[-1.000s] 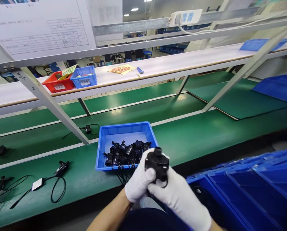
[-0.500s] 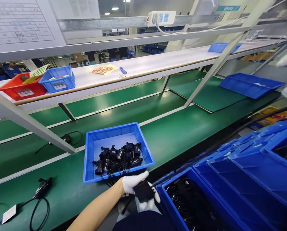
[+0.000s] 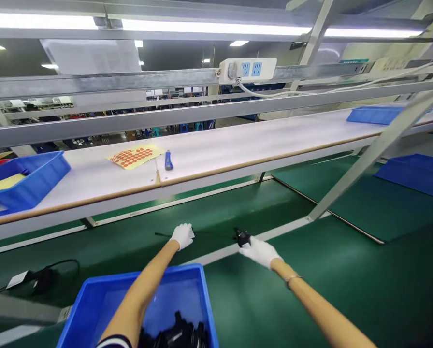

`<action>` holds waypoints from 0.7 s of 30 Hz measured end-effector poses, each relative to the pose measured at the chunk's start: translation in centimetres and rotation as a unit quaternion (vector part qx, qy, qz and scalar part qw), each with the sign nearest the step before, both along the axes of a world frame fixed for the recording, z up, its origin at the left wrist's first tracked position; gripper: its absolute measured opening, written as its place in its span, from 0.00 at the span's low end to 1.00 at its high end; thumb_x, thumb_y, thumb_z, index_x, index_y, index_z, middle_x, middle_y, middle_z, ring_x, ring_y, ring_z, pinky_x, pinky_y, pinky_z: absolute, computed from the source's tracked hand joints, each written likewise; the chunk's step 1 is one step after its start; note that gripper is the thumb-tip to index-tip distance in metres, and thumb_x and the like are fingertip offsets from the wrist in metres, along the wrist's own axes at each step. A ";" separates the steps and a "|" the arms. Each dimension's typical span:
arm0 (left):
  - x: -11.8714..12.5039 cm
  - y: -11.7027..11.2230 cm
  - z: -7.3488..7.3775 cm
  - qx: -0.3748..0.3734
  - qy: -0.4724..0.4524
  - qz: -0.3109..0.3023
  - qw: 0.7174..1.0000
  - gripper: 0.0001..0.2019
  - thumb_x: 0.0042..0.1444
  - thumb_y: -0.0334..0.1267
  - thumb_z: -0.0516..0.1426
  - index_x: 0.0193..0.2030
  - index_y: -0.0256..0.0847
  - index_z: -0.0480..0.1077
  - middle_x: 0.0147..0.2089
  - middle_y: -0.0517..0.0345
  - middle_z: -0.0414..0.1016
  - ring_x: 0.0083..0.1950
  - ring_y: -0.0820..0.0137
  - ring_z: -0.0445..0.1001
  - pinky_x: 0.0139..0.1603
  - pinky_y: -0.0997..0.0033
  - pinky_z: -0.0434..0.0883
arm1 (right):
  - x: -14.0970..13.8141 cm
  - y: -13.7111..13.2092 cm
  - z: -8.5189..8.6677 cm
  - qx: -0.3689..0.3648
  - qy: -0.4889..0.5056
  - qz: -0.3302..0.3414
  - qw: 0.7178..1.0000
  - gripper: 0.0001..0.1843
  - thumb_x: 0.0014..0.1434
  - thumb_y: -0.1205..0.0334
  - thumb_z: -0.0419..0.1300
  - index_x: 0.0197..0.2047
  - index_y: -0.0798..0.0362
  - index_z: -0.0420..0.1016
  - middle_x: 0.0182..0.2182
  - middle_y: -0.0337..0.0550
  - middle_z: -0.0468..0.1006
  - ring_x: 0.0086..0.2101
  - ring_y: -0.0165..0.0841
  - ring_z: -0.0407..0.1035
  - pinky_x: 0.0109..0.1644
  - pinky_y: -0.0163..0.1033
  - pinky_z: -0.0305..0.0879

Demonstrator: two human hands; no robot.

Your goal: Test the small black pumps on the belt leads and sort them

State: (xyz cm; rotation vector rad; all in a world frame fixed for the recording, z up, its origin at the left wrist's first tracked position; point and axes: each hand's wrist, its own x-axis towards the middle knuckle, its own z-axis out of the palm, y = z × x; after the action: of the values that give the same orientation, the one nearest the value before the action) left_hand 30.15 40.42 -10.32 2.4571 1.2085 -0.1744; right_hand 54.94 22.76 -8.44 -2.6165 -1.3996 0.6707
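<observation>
- Head view: my right hand (image 3: 262, 251) is pinching a black part (image 3: 242, 238) by its near end, the gloved fingers closing around it.
- That part is sitting ahead of me by the pale rail (image 3: 292, 226) on the green surface (image 3: 260, 295); I cannot tell whether it is touching down.
- My left hand (image 3: 182, 236) is covering most of a white tag (image 3: 192, 233), with a thin dark cable (image 3: 161, 234) showing beyond it; the back of the glove is hiding whether my fingers are gripping or only resting.
- Below my left forearm, a blue bin (image 3: 205, 304) is holding a heap of black parts (image 3: 178, 333).
- Off to the left, another black part with a white label (image 3: 18, 280) is lying on the green.
- Above, the white shelf (image 3: 216, 152) is carrying a dotted yellow sheet (image 3: 137, 157) and, just beside it, a blue cutter (image 3: 168, 161).
</observation>
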 end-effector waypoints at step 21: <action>-7.3 -7.8 -12.5 0.231 -0.068 -0.075 0.968 0.25 0.62 0.33 0.50 0.64 0.38 0.74 0.56 0.39 0.82 0.50 0.49 0.82 0.50 0.49 0.77 | 2.4 -2.3 4.3 0.081 -0.046 -0.050 0.994 0.16 0.72 0.53 0.62 0.56 0.55 0.76 0.52 0.47 0.79 0.49 0.38 0.77 0.55 0.50 0.76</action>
State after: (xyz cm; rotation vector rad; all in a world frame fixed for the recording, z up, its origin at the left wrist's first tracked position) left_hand 22.87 32.62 -22.79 2.9035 1.0986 0.2616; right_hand 57.30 20.48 -4.16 -2.5985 -1.2772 0.4105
